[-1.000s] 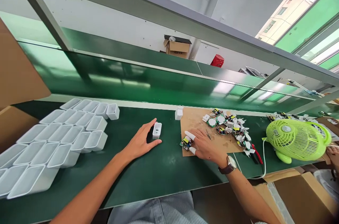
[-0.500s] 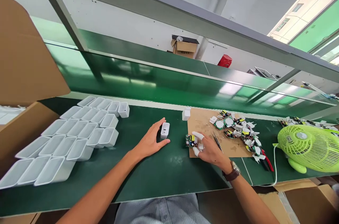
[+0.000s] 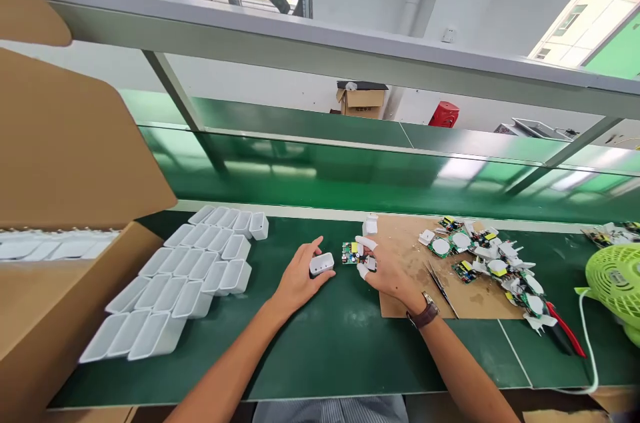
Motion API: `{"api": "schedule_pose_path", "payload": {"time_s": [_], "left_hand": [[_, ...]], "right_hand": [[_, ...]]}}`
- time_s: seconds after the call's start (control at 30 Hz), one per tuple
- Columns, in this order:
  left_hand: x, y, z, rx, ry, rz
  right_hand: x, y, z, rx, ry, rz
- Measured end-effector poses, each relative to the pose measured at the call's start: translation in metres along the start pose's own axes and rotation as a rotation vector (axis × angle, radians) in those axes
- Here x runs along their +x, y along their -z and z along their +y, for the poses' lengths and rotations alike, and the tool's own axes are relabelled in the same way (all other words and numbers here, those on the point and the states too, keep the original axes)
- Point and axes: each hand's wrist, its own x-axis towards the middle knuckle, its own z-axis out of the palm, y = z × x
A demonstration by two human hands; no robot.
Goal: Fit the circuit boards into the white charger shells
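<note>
A small white plastic charger housing (image 3: 321,264) with dark slots in its end face lies between the thumb and fingers of my left hand (image 3: 300,273), closed on it. My right hand (image 3: 393,270), with white covers on its fingertips, pinches a small circuit board (image 3: 351,253) with green, yellow and white parts. The board's free end points left at the housing, a short gap apart. Behind my right hand stands another white piece (image 3: 370,224) at the edge of a brown board (image 3: 407,300).
Rows of open white housings (image 3: 173,270) stand on the left beside a cardboard box (image 3: 135,256). Tweezers (image 3: 441,288), a pile of circuit boards (image 3: 493,263) and red-handled pliers (image 3: 567,330) lie right. A green fan (image 3: 615,280) stands far right.
The housing has tipped from upright to lying over in my left hand. My right hand has brought the circuit board closer to it. The camera view has shifted.
</note>
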Motion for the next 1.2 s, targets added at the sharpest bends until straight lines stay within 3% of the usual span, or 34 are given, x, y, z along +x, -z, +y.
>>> {"api": "schedule_pose_path", "payload": {"time_s": [0.13, 0.3, 0.37, 0.47, 0.53, 0.63, 0.83, 1.2], "left_hand": [[0.001, 0.007, 0.004, 0.017, 0.079, -0.065], [0.001, 0.023, 0.005, -0.085, 0.140, -0.318], [0.003, 0.023, 0.002, -0.080, 0.142, -0.360], [0.004, 0.016, -0.003, -0.007, 0.079, -0.232], [0.005, 0.011, -0.006, 0.050, 0.007, -0.118], [0.005, 0.005, -0.006, 0.096, -0.081, -0.037], [0.003, 0.003, 0.000, 0.130, -0.211, 0.004], [0.001, 0.001, 0.001, 0.136, -0.304, 0.045]], "right_hand": [[-0.009, 0.004, 0.007, -0.007, -0.079, -0.014], [-0.011, 0.009, 0.002, -0.075, -0.157, -0.040], [-0.011, 0.009, -0.001, -0.094, -0.152, -0.034], [-0.013, 0.003, -0.005, -0.056, -0.092, 0.049], [-0.015, -0.002, -0.010, -0.005, 0.007, 0.122], [-0.018, -0.010, -0.022, 0.063, 0.175, 0.162], [-0.021, -0.020, -0.039, 0.029, 0.309, 0.168], [-0.021, -0.023, -0.041, -0.011, 0.298, 0.158]]}}
